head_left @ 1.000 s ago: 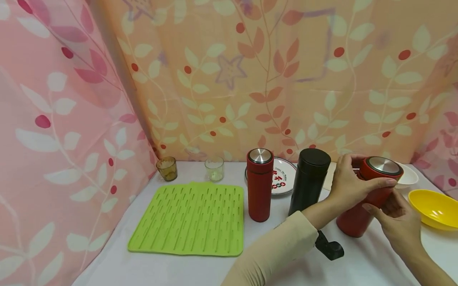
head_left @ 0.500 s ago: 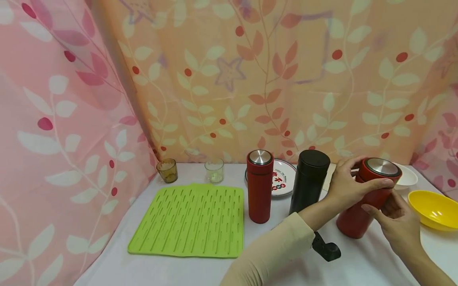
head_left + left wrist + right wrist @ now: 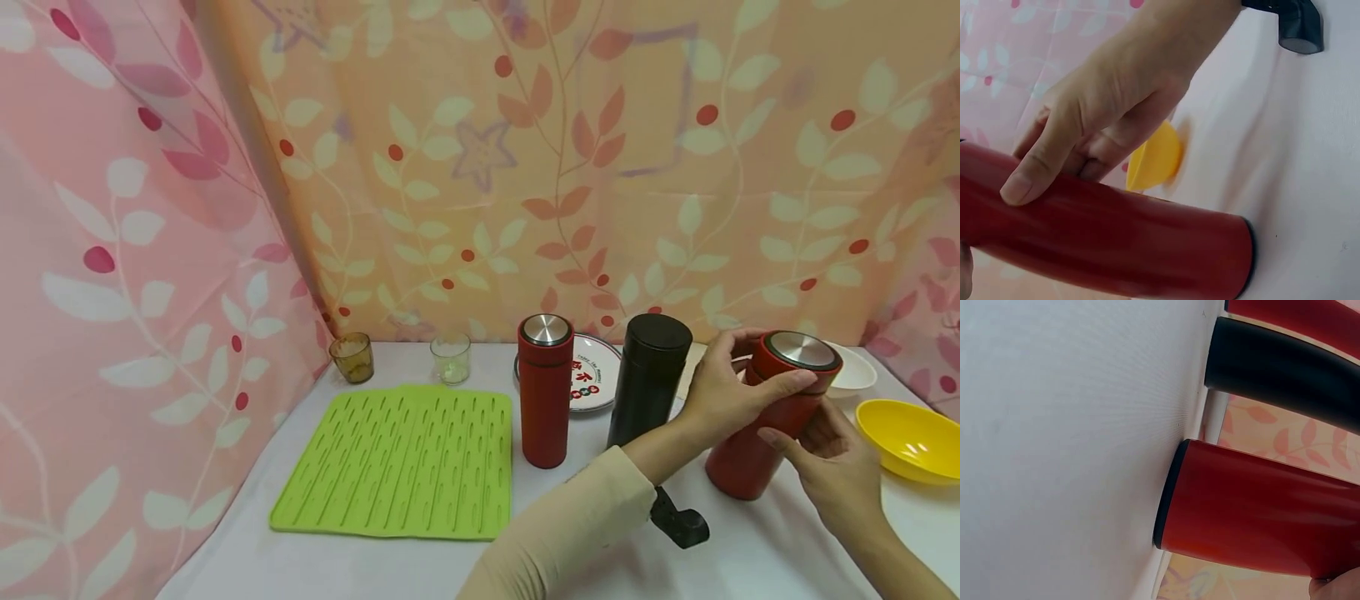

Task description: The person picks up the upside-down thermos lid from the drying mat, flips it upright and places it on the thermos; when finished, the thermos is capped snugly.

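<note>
A red thermos [image 3: 738, 467] with a silver-topped lid [image 3: 802, 350] stands on the table at the right of the head view. My left hand [image 3: 731, 392] grips it at the lid, thumb across the front and fingers behind. Lower down, my right hand [image 3: 840, 467] holds the thermos's body, with some fingers hidden behind it. The left wrist view shows the right hand's thumb [image 3: 1019, 187] pressed on the red side. In the right wrist view, the thermos's dark base [image 3: 1169, 494] meets the white tabletop.
Left of the hands stand a black thermos [image 3: 648, 383] and a second red thermos [image 3: 545, 408], with a printed plate [image 3: 600, 367] behind. A green mat [image 3: 397, 467] lies left, near two small glasses [image 3: 351, 358]. A yellow bowl [image 3: 911, 442] and white bowl [image 3: 858, 375] are at right.
My left thumb has slid slightly leftward across the lid, and the left forearm has shifted a little the same way. The right hand and the thermos's body have stayed in place.
</note>
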A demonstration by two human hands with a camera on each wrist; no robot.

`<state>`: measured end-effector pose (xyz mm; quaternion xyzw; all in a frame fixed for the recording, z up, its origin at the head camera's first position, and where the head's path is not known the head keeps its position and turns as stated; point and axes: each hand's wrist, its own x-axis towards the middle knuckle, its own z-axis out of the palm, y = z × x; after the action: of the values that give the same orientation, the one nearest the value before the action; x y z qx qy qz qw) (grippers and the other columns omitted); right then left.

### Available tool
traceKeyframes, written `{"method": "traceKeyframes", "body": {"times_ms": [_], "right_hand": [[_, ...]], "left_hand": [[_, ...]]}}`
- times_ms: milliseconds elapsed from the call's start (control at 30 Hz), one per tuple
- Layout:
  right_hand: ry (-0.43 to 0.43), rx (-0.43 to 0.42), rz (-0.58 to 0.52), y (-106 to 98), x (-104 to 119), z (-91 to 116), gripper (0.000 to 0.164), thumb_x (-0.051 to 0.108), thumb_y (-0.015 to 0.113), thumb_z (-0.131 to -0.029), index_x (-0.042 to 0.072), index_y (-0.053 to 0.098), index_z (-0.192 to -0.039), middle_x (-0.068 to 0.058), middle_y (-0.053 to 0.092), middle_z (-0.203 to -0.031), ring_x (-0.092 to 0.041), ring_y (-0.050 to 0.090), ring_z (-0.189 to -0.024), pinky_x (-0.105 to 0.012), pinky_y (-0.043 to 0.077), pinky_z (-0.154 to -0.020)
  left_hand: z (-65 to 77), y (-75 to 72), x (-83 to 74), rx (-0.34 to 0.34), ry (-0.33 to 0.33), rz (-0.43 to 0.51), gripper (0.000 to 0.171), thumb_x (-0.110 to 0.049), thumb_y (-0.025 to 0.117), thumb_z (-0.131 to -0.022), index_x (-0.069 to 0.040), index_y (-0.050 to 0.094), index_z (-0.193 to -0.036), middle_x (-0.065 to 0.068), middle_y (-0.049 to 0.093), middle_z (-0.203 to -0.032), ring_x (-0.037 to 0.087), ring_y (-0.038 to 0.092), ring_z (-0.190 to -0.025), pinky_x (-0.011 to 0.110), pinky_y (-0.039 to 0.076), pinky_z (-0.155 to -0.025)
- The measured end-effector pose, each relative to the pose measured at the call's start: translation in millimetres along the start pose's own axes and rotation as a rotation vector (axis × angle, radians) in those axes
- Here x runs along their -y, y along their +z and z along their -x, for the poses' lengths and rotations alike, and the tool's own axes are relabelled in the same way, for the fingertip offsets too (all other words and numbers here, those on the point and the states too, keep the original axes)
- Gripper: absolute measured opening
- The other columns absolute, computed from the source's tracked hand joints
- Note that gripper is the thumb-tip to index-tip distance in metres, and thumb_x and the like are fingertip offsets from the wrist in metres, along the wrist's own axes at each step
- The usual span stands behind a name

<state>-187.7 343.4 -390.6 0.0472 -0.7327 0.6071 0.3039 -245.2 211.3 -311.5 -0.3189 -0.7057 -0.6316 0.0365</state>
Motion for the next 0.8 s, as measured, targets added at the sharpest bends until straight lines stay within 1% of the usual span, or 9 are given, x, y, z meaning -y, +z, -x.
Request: {"method": "traceKeyframes", "body": {"times_ms": [100, 200, 267, 333, 433, 500, 667, 733, 800], "right_hand": [[-0.007, -0.003, 0.073, -0.8, 0.7, 1.1, 0.072, -0.008, 0.062, -0.081, 0.016, 0.033, -0.143, 0.025, 0.055, -0.114, 0.013, 0.053, -0.098, 0.001, 0.042, -0.074], [-0.026, -0.008, 0.026, -0.2, 1.4, 0.2, 0.072, -0.01, 0.061, -0.081, 0.014, 0.034, -0.143, 0.023, 0.056, -0.115, 0.011, 0.054, -0.098, 0.0, 0.043, -0.076], [-0.039, -0.008, -0.059, 1.2, 1.7, -0.7, 0.071, -0.012, 0.06, -0.08, 0.011, 0.035, -0.142, 0.019, 0.057, -0.115, 0.008, 0.055, -0.099, -0.001, 0.043, -0.077], [-0.045, -0.004, -0.095, 3.2, 1.7, -1.2, 0.072, -0.013, 0.06, -0.08, 0.01, 0.034, -0.142, 0.018, 0.057, -0.116, 0.008, 0.056, -0.099, -0.001, 0.043, -0.078], [-0.031, 0.004, -0.066, 5.6, 1.5, -0.7, 0.072, -0.011, 0.061, -0.08, 0.012, 0.033, -0.143, 0.019, 0.056, -0.117, 0.009, 0.054, -0.1, -0.001, 0.042, -0.078], [-0.017, 0.005, 0.023, 5.3, 1.3, 0.5, 0.073, -0.007, 0.062, -0.081, 0.015, 0.032, -0.144, 0.021, 0.053, -0.118, 0.012, 0.052, -0.101, 0.001, 0.041, -0.078], [0.012, -0.013, 0.207, 1.9, 0.7, 3.4, 0.074, 0.0, 0.063, -0.083, 0.021, 0.028, -0.145, 0.026, 0.048, -0.123, 0.018, 0.047, -0.1, 0.003, 0.039, -0.077], [0.005, -0.011, 0.202, 1.6, 1.3, 3.2, 0.074, -0.002, 0.063, -0.083, 0.02, 0.029, -0.145, 0.027, 0.049, -0.121, 0.017, 0.048, -0.1, 0.003, 0.039, -0.077], [-0.009, -0.003, 0.126, 1.4, 2.2, 2.9, 0.073, -0.005, 0.062, -0.082, 0.017, 0.03, -0.144, 0.025, 0.051, -0.119, 0.014, 0.05, -0.1, 0.002, 0.04, -0.078]], "left_hand": [[1.4, 5.3, -3.3, -0.054, -0.004, -0.102, 0.061, -0.027, 0.077, -0.074, -0.023, 0.043, -0.124, -0.016, 0.045, -0.115, -0.011, 0.045, -0.095, 0.006, 0.043, -0.077], [1.2, 4.6, -4.6, -0.042, 0.043, -0.16, 0.061, -0.029, 0.076, -0.076, -0.02, 0.044, -0.127, -0.012, 0.044, -0.118, -0.01, 0.044, -0.098, 0.004, 0.041, -0.078], [0.8, 0.2, -3.3, 0.007, 0.096, -0.148, 0.056, -0.026, 0.07, -0.081, -0.016, 0.044, -0.13, -0.007, 0.047, -0.122, -0.008, 0.046, -0.103, 0.004, 0.04, -0.082], [0.9, -5.6, -1.3, 0.061, 0.137, -0.109, 0.052, -0.022, 0.064, -0.087, -0.012, 0.043, -0.134, -0.002, 0.05, -0.126, -0.005, 0.047, -0.11, 0.005, 0.039, -0.088], [2.0, -11.6, 1.6, 0.095, 0.152, -0.033, 0.049, -0.018, 0.059, -0.09, -0.01, 0.042, -0.135, 0.0, 0.054, -0.128, -0.003, 0.048, -0.117, 0.009, 0.039, -0.094], [3.5, -9.9, 1.6, 0.069, 0.138, -0.035, 0.054, -0.02, 0.065, -0.086, -0.013, 0.043, -0.135, -0.004, 0.053, -0.127, -0.004, 0.046, -0.118, 0.009, 0.038, -0.094], [6.4, 3.1, -2.4, -0.056, 0.073, -0.146, 0.065, -0.03, 0.079, -0.072, -0.023, 0.047, -0.128, -0.013, 0.046, -0.116, -0.009, 0.044, -0.103, 0.006, 0.043, -0.081], [5.7, 4.2, -2.1, -0.072, 0.08, -0.165, 0.065, -0.031, 0.079, -0.071, -0.022, 0.047, -0.127, -0.011, 0.047, -0.114, -0.008, 0.046, -0.1, 0.005, 0.042, -0.079], [4.1, 1.8, 0.0, -0.045, 0.109, -0.138, 0.065, -0.027, 0.077, -0.074, -0.019, 0.044, -0.13, -0.01, 0.051, -0.118, -0.007, 0.049, -0.103, 0.005, 0.042, -0.083]]}}
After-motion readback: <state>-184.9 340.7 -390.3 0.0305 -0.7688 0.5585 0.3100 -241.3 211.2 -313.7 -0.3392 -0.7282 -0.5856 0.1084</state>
